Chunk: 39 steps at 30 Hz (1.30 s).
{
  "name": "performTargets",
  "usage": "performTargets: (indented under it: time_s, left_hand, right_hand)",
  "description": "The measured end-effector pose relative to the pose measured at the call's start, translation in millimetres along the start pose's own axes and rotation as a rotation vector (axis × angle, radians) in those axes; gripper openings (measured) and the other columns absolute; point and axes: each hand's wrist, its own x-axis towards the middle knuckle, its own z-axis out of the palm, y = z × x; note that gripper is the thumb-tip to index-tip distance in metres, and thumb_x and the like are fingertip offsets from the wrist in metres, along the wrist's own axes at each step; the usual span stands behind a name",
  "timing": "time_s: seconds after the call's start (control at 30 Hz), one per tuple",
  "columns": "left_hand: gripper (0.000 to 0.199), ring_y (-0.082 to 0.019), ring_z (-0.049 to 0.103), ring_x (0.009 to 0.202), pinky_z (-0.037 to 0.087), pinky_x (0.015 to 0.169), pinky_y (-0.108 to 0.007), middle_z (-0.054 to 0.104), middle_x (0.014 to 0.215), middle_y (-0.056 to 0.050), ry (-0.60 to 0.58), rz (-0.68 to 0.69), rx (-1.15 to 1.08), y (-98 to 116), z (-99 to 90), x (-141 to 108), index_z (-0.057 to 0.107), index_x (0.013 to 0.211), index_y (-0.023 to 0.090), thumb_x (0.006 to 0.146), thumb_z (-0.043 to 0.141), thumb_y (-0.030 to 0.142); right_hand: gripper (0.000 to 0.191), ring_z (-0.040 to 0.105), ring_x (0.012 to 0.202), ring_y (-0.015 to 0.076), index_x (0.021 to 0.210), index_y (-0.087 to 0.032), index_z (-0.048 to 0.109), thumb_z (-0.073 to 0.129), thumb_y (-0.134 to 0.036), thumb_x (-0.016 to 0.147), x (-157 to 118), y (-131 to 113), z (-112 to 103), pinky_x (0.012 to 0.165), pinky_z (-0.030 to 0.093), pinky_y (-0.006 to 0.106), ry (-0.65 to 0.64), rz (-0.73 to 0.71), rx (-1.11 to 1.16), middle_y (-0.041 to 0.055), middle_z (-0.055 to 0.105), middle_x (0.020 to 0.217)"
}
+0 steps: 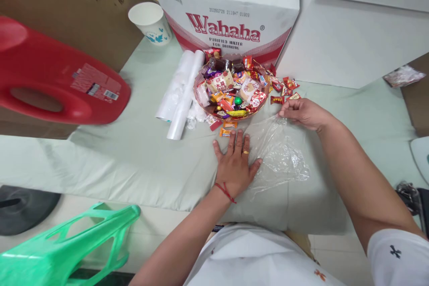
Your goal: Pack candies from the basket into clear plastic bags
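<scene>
My left hand [235,163] lies flat with its fingers spread on the pale green cloth, its thumb side by the edge of a clear plastic bag [281,156]. A corner of that crumpled bag is pinched in my right hand [300,114]. Just beyond both hands stands a round basket [201,109] heaped with wrapped candies and snacks [234,87]. Two orange-wrapped candies [228,128] lie at the fingertips of my left hand. Several red-wrapped candies [284,87] are scattered beyond my right hand.
White plastic rolls [186,94] lie left of the basket. A paper cup [150,22] stands behind them, near a big red jug [60,76]. The white Wahaha carton [228,18] backs the basket. Below the cloth's [150,165] front edge is a green stool [77,246].
</scene>
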Motion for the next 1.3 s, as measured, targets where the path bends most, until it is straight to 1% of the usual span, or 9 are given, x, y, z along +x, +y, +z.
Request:
performTargets:
  time_s: [0.07, 0.2, 0.3, 0.47, 0.6, 0.8, 0.9, 1.1, 1.3]
  left_hand:
    - [0.078, -0.035, 0.012, 0.162, 0.005, 0.121, -0.081, 0.019, 0.174, -0.015, -0.002, -0.004, -0.002, 0, -0.1, 0, 0.03, 0.164, 0.014, 0.103, 0.03, 0.062]
    - [0.077, -0.036, 0.012, 0.162, 0.006, 0.121, -0.08, 0.02, 0.174, -0.014, 0.004, -0.005, 0.005, 0, -0.3, 0, 0.031, 0.164, 0.015, 0.103, 0.03, 0.062]
    - [0.076, -0.035, 0.011, 0.162, 0.005, 0.122, -0.079, 0.02, 0.174, -0.014, 0.006, -0.001, 0.008, 0, -0.5, -1, 0.032, 0.164, 0.017, 0.103, 0.031, 0.062]
    - [0.075, -0.037, 0.011, 0.162, 0.005, 0.121, -0.08, 0.022, 0.173, -0.014, 0.0, 0.001, 0.006, 0, -0.2, -1, 0.031, 0.164, 0.017, 0.103, 0.034, 0.06]
    - [0.08, -0.037, 0.01, 0.162, 0.005, 0.121, -0.079, 0.018, 0.173, -0.02, 0.008, -0.021, 0.014, 1, 1.4, 0, 0.031, 0.163, 0.012, 0.102, 0.033, 0.063]
    - [0.084, -0.04, 0.009, 0.162, 0.006, 0.121, -0.078, 0.016, 0.172, -0.027, 0.03, -0.052, 0.018, 1, 3.9, -1, 0.031, 0.163, 0.007, 0.102, 0.033, 0.065]
    - [0.085, -0.041, 0.009, 0.162, 0.006, 0.121, -0.078, 0.016, 0.172, -0.025, 0.035, -0.056, 0.016, 1, 4.3, -1, 0.031, 0.163, 0.007, 0.101, 0.032, 0.066]
    - [0.085, -0.041, 0.009, 0.162, 0.006, 0.121, -0.078, 0.016, 0.172, -0.026, 0.03, -0.051, 0.014, 1, 3.6, -1, 0.031, 0.163, 0.007, 0.101, 0.033, 0.065]
    - [0.084, -0.04, 0.009, 0.162, 0.006, 0.122, -0.077, 0.017, 0.172, -0.026, 0.025, -0.061, 0.007, 1, 4.0, -1, 0.032, 0.163, 0.007, 0.101, 0.035, 0.065]
  right_hand:
    - [0.049, 0.03, 0.046, 0.0034, 0.075, -0.019, 0.065, 0.096, -0.053, 0.057, -1, 0, 1, 0.042, 0.017, 0.024, -0.037, 0.038, 0.132, 0.0006, 0.069, 0.074]
    - [0.049, 0.03, 0.046, 0.0035, 0.077, -0.018, 0.069, 0.101, -0.044, 0.05, 1, 1, 2, 0.04, 0.014, 0.023, -0.024, 0.053, 0.234, -0.0033, 0.059, 0.062]
    - [0.049, 0.031, 0.047, 0.0046, 0.083, -0.019, 0.075, 0.1, -0.042, 0.049, 3, 3, 0, 0.04, 0.016, 0.024, -0.003, 0.078, 0.177, -0.0019, 0.061, 0.064]
    - [0.047, 0.034, 0.049, 0.0062, 0.077, -0.019, 0.076, 0.098, -0.047, 0.047, 4, 5, -5, 0.041, 0.02, 0.025, 0.062, 0.096, 0.05, 0.0021, 0.066, 0.069]
    - [0.047, 0.038, 0.051, 0.0077, 0.074, -0.019, 0.074, 0.099, -0.048, 0.046, 4, 2, -6, 0.042, 0.021, 0.025, 0.138, 0.074, 0.033, 0.0033, 0.066, 0.07]
    - [0.044, 0.037, 0.051, 0.0078, 0.075, -0.019, 0.072, 0.094, -0.053, 0.057, 4, -1, -7, 0.044, 0.023, 0.025, 0.227, 0.049, 0.003, 0.0001, 0.059, 0.065]
    - [0.043, 0.037, 0.053, 0.0091, 0.077, -0.018, 0.073, 0.087, -0.057, 0.065, 5, 2, -4, 0.049, 0.027, 0.027, 0.192, 0.044, -0.144, -0.0026, 0.052, 0.059]
    - [0.039, 0.048, 0.062, 0.0135, 0.075, -0.019, 0.073, 0.085, -0.054, 0.062, 9, 5, 13, 0.059, 0.036, 0.028, 0.124, -0.075, -0.322, 0.0, 0.062, 0.066]
    - [0.038, 0.044, 0.061, 0.0122, 0.078, -0.019, 0.067, 0.077, -0.056, 0.074, -4, 2, 9, 0.057, 0.033, 0.028, 0.321, -0.085, -0.231, 0.0004, 0.06, 0.07]
